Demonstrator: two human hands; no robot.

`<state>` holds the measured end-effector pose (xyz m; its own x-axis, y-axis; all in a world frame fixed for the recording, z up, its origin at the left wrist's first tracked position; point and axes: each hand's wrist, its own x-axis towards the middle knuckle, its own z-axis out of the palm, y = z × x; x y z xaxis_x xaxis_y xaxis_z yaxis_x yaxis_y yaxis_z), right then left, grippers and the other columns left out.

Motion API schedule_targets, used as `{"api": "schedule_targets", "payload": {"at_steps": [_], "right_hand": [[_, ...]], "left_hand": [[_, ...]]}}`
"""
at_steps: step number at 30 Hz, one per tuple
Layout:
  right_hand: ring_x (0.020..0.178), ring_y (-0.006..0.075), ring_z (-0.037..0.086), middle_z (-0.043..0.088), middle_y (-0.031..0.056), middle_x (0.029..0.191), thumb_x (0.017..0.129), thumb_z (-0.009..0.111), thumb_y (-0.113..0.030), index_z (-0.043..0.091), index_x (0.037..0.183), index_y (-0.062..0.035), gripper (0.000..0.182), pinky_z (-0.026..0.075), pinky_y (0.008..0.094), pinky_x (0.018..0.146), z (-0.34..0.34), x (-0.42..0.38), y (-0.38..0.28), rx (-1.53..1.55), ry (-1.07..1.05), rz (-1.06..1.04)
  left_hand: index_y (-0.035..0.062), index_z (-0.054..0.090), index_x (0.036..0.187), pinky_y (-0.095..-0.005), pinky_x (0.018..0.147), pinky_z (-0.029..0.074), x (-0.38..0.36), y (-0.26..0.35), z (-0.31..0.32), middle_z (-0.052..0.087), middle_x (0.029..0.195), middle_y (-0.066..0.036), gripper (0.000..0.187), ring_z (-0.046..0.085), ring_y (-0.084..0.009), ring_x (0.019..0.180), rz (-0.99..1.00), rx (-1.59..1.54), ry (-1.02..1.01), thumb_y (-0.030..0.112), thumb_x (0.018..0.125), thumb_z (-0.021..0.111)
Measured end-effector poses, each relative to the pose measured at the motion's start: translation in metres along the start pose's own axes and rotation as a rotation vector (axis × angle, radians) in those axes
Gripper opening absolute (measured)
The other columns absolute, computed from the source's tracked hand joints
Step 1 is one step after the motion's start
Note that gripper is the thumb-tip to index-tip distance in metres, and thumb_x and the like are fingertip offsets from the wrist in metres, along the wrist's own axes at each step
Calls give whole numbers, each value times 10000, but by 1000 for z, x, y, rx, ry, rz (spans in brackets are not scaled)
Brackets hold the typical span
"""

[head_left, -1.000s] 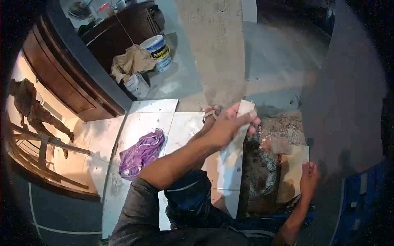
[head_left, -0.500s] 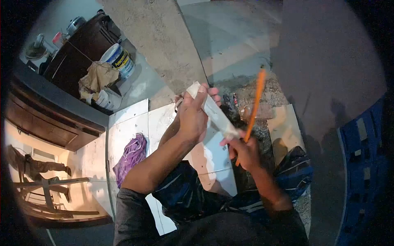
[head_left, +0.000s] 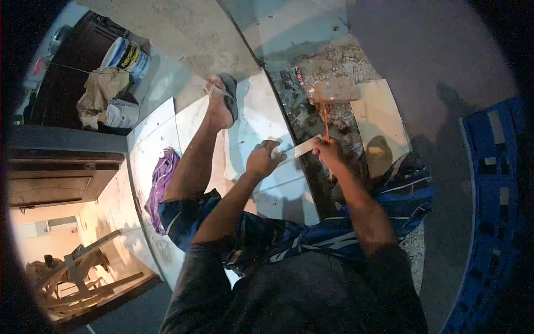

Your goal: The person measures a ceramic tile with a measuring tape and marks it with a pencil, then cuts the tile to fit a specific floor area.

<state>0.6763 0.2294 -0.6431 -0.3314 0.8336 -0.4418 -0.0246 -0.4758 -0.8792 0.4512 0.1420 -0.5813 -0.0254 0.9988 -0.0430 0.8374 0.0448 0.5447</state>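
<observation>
A flat whitish strip (head_left: 305,147) is stretched between my two hands, above the edge of the pale tiles. My left hand (head_left: 263,160) is closed at its left end, fingers curled. Closed on the strip's right end is my right hand (head_left: 329,152), which also grips a thin orange stick (head_left: 325,118) that looks like a pencil. The stick points away from me, over a strip of broken, rough floor (head_left: 339,119). What the strip is made of cannot be told.
Pale floor tiles (head_left: 256,106) lie under my bent leg and sandalled foot (head_left: 225,100). A purple cloth (head_left: 161,186) is at left. Beyond it stand a paint bucket (head_left: 129,58) and crumpled brown paper (head_left: 103,94). A cream board (head_left: 381,114) lies right; a wooden frame (head_left: 78,273) stands lower left.
Both hands have come lower and closer to my body, still with the strip and the orange stick. The strip has turned more level, and my foot has come into view.
</observation>
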Motion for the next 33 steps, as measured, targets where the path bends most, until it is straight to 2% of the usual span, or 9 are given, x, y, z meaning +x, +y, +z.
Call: {"api": "schedule_targets", "payload": {"at_steps": [9,10,11,14,15,20,26,31,33], "right_hand": [[578,148,592,649,60,737,916,657,-291,636,998,-9,294,432,304,469,-20,6,32,-215,125,245],[630,179,619,651,74,772,929,634,-312,622,1020,-5,321,457,326,507,-28,14,48,-217,152,206],[716,278,643,640,107,820,969,549,-312,550,1136,2,356,499,401,624,-28,19,56,-855,268,-3],[767,360,643,646,139,853,992,476,-286,444,1264,-13,387,498,461,752,-8,-8,64,-845,497,-372],[998,416,600,587,252,1057,939,521,-128,355,1354,-11,462,471,491,867,-12,2,88,-824,402,-582],[893,383,623,621,216,1001,934,445,-53,233,1484,-69,589,482,465,801,50,-85,10,-630,138,-300],[713,379,618,657,203,907,923,443,-63,129,1549,-157,707,466,477,639,42,-100,30,-899,16,-218],[623,376,619,656,220,818,887,504,-74,125,1547,-134,764,488,473,558,39,-102,42,-1292,80,-439],[589,355,620,653,208,764,880,515,-76,122,1545,-117,773,486,473,522,41,-106,30,-1363,-26,-265]], "left_hand": [[91,696,927,-436,770,495,-18,-14,46,600,906,-122,188,594,-335,892,42,-103,277,214,784,701],[102,696,913,-427,760,499,-14,-14,47,599,870,-123,162,600,-334,871,17,-193,232,198,782,702],[131,701,892,-415,733,505,-10,-26,54,608,851,-124,133,617,-329,845,34,-222,207,223,796,699],[129,713,879,-418,720,505,6,-49,61,652,892,-128,145,628,-321,853,-19,-53,-22,250,800,702],[115,722,855,-413,707,510,12,-56,55,693,892,-128,193,648,-310,840,157,-87,-23,294,783,723],[98,722,849,-396,704,519,31,-65,46,709,846,-116,259,671,-308,774,-55,-342,-237,334,748,752],[97,707,809,-382,683,523,45,-88,61,706,842,-103,238,668,-280,759,338,-12,-180,312,722,762],[89,714,806,-367,667,524,49,-80,52,705,805,-103,186,662,-277,709,117,-371,-311,240,707,756],[85,718,810,-369,663,524,43,-83,54,706,793,-106,180,661,-274,695,-8,-466,-333,229,708,751]]}}
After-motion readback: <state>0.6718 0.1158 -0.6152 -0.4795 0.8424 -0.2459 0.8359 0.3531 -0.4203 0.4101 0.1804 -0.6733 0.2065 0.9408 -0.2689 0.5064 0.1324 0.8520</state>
